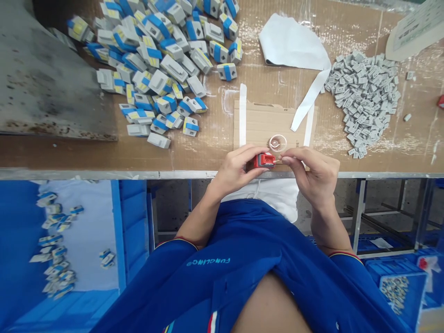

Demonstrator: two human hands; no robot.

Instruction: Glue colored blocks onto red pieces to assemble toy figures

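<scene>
We read one word, FUNCLING or close to it, in pale letters on the blue shirt [208,262] at about seven o'clock. At about two o'clock, a sheet of paper [416,27] carried printed lines too small for us to read. The yellow labels [129,95] on the blue-banded parts [149,81] at eleven o'clock showed nothing legible.
</scene>
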